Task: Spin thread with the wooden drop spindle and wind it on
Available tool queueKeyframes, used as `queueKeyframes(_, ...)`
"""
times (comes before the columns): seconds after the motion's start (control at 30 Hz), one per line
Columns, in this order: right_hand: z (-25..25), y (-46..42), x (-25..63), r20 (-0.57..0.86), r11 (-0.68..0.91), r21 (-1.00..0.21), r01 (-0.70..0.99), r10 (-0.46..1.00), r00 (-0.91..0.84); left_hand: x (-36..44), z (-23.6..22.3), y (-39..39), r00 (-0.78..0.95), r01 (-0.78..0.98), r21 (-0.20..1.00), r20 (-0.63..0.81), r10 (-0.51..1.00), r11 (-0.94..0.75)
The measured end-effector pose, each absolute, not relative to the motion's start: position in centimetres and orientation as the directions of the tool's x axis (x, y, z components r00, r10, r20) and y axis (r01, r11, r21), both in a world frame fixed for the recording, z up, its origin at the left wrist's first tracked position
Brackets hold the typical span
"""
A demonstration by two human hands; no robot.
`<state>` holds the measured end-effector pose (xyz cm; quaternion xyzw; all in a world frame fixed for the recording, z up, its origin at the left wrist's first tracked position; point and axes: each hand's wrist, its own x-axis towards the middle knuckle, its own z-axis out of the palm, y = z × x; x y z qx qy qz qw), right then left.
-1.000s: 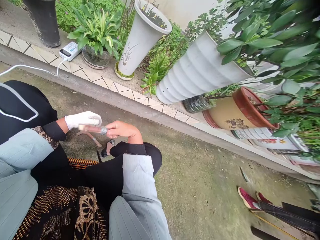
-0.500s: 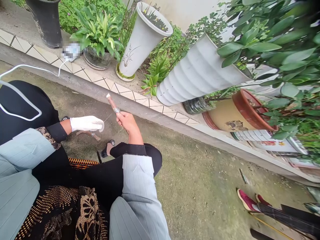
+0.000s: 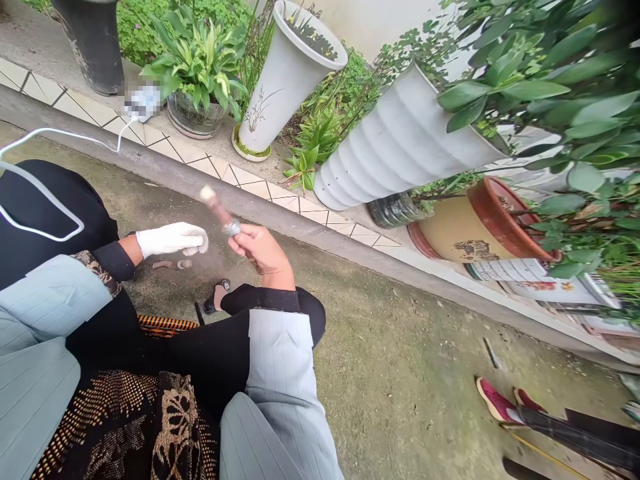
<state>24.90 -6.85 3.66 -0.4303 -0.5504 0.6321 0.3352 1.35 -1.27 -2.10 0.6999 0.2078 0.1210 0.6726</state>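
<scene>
My right hand (image 3: 260, 248) grips a short wooden stick (image 3: 216, 208) with silvery wire wound round it just beyond the fingers. The stick's pale end points up and left, blurred by motion. My left hand (image 3: 173, 240) wears a white glove, its fingers curled together; whatever they pinch is too small to make out. Below the glove shows a second short brown stick (image 3: 164, 265) with a similar band near its right end, also blurred. I cannot tell whether it hangs or lies on the ground.
Potted plants line a tiled ledge (image 3: 190, 152), among them a white tapered pot (image 3: 273, 90) and a ridged grey pot (image 3: 380, 143). A white cable (image 3: 65, 133) crosses at left. Another person's red shoe (image 3: 493, 400) is at lower right on the concrete ground (image 3: 400, 347).
The right hand's stick has swung slightly left and its hand has shifted right. My gloved hand has moved slightly left. The lower stick has turned more level.
</scene>
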Motion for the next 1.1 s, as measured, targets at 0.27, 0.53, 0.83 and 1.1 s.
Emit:
queueKeyframes(0.27,0.8,-5.0,25.2,-0.315,-0.339,-0.843,0.417,0.940,0.127,1.1,-0.1,-1.9,0.919,0.222,0.975,-0.211,0.334,0.006)
queueKeyframes(0.53,2.0,-5.9,24.6,-0.723,-0.143,-0.631,0.763,0.465,-0.511,0.9,0.6,-1.5,0.849,0.206,0.978,-0.158,0.505,-0.039)
queueKeyframes(0.83,2.7,-6.8,25.0,-0.567,-0.216,-0.824,0.524,0.309,-0.764,0.1,1.1,-0.5,0.776,0.142,0.990,-0.112,0.620,0.001)
queueKeyframes(1.1,3.6,-6.8,24.8,-0.254,-0.216,-0.961,0.171,0.456,-0.853,2.1,-1.4,-2.0,0.824,0.334,0.932,-0.214,0.525,-0.143)
